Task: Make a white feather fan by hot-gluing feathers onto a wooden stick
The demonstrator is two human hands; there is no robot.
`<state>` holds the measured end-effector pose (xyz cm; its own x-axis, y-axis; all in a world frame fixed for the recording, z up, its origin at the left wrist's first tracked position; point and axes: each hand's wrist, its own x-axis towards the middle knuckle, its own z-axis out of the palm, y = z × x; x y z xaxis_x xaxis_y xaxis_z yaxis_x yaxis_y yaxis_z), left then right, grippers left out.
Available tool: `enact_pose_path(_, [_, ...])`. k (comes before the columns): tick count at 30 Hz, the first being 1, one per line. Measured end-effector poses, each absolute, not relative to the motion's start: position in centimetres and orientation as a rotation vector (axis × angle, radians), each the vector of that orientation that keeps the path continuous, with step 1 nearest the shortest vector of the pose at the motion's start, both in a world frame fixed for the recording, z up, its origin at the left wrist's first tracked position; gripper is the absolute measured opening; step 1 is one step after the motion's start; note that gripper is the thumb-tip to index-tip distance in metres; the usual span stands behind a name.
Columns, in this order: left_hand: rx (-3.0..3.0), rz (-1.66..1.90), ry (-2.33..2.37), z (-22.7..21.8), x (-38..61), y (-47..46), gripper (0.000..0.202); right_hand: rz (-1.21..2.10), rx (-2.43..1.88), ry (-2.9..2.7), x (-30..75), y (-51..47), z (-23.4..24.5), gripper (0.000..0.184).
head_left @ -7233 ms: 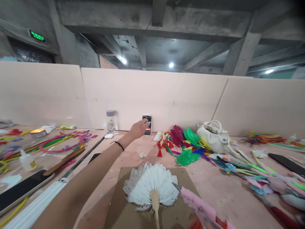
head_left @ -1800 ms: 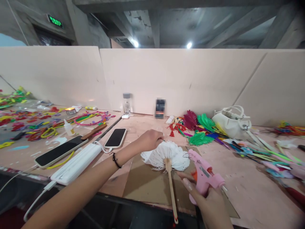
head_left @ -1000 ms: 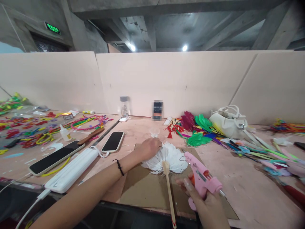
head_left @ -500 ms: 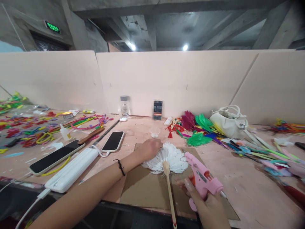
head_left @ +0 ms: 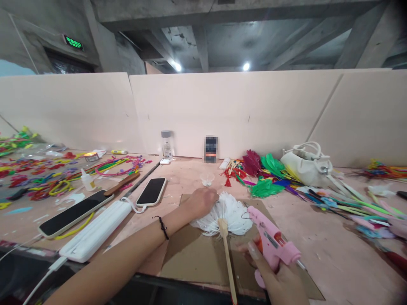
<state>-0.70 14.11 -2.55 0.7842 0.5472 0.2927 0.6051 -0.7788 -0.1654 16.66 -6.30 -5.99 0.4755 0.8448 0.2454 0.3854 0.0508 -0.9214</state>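
The fan (head_left: pixel 233 212) lies on cardboard (head_left: pixel 190 254) on the counter (head_left: pixel 321 241). The left hand (head_left: pixel 203 201) curls its fingers onto the feathers; whether they pinch is unclear. The right hand (head_left: pixel 282 284) has its fingers wrapped round a glue gun (head_left: pixel 271 240). The feathers look light and fragile, so the stiff handle (head_left: pixel 227 250) seems the safer hold.

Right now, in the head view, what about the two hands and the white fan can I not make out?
Left hand: fingertips hidden behind its own knuckles; pinching or pressing the white feather fan, unclear.
Right hand: wrist cut off by the bottom edge; it grips the pink glue gun.
Fan handle: lower end cut off by the bottom edge.
Propped phone: screen blurred.
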Motion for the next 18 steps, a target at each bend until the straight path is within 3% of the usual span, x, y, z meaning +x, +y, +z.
enact_pose_path(8, [-2.728,-0.339,-0.868,-2.52,-0.47,13.97,0.019,0.561,-1.512,-1.117,16.78,-6.16,-5.65,0.036])
enact_pose_path(18, [-2.727,-0.342,-0.839,-2.48,-0.26,13.97,0.020,0.434,-1.518,-1.094,16.37,-6.09,-5.61,0.044])
